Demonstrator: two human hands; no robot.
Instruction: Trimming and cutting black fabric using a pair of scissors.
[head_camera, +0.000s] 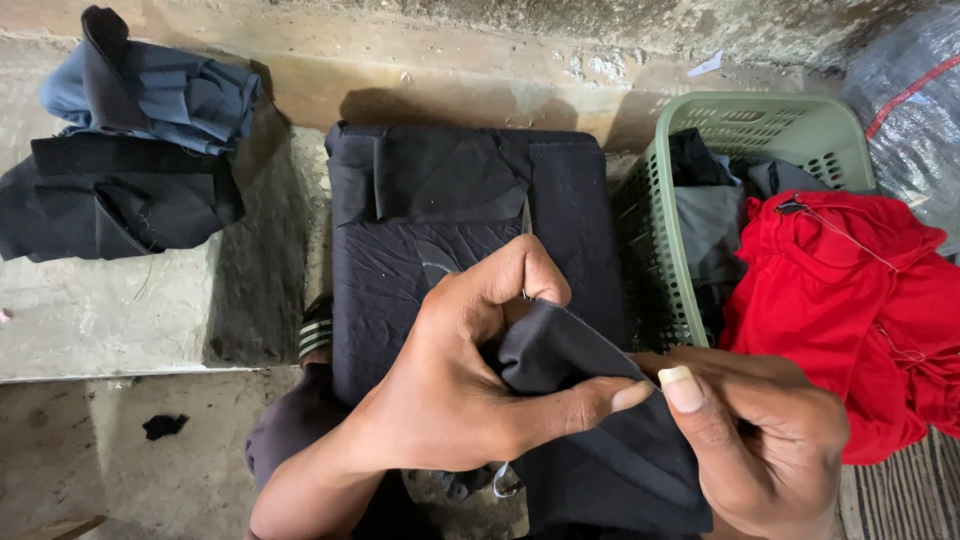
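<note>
Head view: both hands pinching one dark cloth piece

The left hand (450, 380) grips a fold of the black fabric piece (590, 430) between thumb and fingers, low in the centre. The right hand (770, 440) pinches its edge just beside the left thumb. Behind lies a stack of black cloth (460, 220); to the right a green basket (780, 125) draped with red cloth (860, 290).

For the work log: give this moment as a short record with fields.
left hand: pinches a fold of the black cloth piece
right hand: grips the same piece at its edge
under the hands: folded black garment
basket: green, holds dark clothes, with the red garment draped over its rim
ledge: dark pile, blue garment on top
</note>
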